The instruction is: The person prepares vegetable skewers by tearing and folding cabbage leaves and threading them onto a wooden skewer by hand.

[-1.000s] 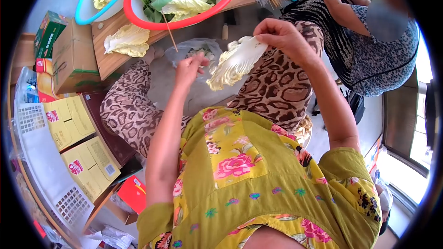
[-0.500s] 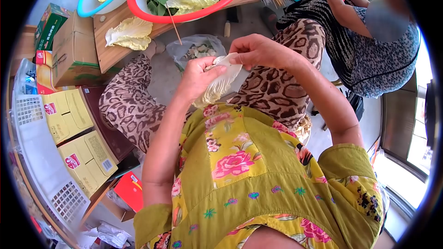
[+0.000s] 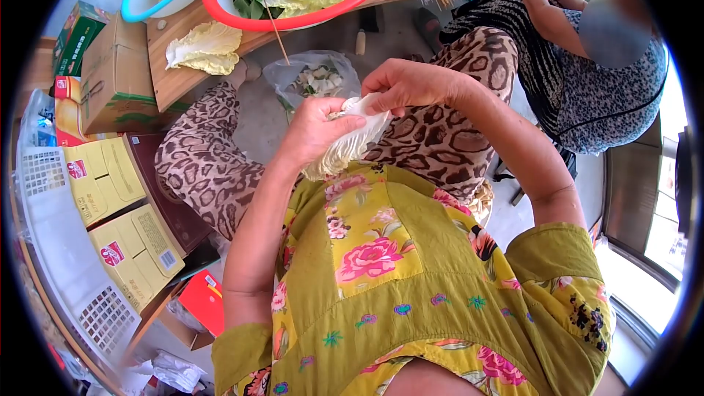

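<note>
Grasping cabbage leaf (image 3: pixel 339 157) by pale end with left hand (image 3: pixel 314 130) and right hand (image 3: pixel 411 85). Likely light, crisp; fragile below grip.

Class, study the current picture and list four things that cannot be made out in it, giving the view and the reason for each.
- Most fingertips of the left hand: head view, hidden behind the pale leaf.
- What exactly the pieces in the plastic bag are: head view, too small.
- Far side of the red-rimmed basin: head view, cut off by the top edge.
- Small print on the lower yellow box: head view, too small.
</note>
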The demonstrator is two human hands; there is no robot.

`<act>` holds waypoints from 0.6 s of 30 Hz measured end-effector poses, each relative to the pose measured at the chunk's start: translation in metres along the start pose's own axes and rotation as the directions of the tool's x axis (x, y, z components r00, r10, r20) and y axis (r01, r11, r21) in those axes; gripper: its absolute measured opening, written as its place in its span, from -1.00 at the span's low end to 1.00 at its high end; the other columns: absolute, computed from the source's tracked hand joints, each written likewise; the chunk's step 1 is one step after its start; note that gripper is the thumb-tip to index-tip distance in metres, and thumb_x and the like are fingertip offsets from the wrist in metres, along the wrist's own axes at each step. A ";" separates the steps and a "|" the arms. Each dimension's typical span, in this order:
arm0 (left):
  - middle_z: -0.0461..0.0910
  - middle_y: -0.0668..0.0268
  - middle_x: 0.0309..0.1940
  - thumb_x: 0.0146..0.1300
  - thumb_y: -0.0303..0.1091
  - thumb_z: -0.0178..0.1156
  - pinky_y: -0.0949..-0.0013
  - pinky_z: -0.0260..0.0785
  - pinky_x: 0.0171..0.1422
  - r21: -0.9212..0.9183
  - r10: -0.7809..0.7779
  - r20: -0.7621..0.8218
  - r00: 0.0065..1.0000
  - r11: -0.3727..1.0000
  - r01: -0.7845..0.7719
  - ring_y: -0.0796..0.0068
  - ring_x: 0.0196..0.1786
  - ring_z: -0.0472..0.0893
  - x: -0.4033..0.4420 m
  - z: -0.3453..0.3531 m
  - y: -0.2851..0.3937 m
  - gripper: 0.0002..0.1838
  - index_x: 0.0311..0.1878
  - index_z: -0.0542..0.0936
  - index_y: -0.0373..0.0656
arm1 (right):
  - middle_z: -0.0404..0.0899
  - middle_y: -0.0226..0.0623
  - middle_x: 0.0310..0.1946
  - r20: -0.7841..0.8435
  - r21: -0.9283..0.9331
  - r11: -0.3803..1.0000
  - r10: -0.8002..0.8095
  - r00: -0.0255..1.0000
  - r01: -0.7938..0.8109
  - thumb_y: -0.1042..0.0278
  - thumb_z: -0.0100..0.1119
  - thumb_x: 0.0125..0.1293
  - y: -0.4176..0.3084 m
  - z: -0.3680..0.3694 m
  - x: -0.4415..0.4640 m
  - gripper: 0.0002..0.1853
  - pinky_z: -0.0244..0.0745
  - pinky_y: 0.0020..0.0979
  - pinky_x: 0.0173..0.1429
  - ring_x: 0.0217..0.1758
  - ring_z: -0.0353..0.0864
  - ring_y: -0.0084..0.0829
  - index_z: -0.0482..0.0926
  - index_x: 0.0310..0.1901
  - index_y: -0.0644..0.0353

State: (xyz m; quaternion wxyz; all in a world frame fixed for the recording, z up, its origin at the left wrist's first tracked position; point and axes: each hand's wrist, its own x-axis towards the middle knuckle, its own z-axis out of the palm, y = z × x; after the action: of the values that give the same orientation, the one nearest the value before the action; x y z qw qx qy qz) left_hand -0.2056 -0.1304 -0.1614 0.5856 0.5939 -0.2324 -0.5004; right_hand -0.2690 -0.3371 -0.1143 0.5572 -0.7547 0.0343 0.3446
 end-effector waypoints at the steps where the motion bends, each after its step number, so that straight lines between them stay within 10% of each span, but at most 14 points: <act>1: 0.61 0.43 -0.43 0.16 -0.42 0.31 0.57 0.40 -0.36 -0.020 0.001 -0.008 1.000 1.000 -0.001 0.74 -0.42 0.52 -0.001 0.000 0.001 -0.81 -0.19 0.65 -0.31 | 0.48 -0.54 -0.54 0.000 0.038 0.999 -0.006 1.000 0.006 0.30 0.20 0.28 0.001 0.000 0.000 -0.82 0.32 -0.61 -0.42 -0.54 0.37 -0.68 0.60 -0.28 0.26; 18: 0.59 0.47 -0.35 0.16 -0.35 0.33 0.57 0.37 -0.17 0.189 0.265 -0.059 0.962 0.950 -0.250 0.74 -0.28 0.49 -0.010 0.000 -0.013 -0.76 -0.17 0.63 -0.31 | 0.58 -0.45 -0.45 0.107 0.647 0.762 -0.095 0.990 0.003 0.36 0.23 0.25 0.030 0.013 0.005 -0.82 0.39 -0.67 -0.41 -0.49 0.49 -0.69 0.58 -0.21 0.30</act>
State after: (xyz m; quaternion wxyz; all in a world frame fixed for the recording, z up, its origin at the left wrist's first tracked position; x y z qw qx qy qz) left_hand -0.2139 -0.1193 -0.1705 0.5991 0.6291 -0.3275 -0.3715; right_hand -0.2844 -0.3356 -0.1439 0.7925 -0.4932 0.0936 0.3465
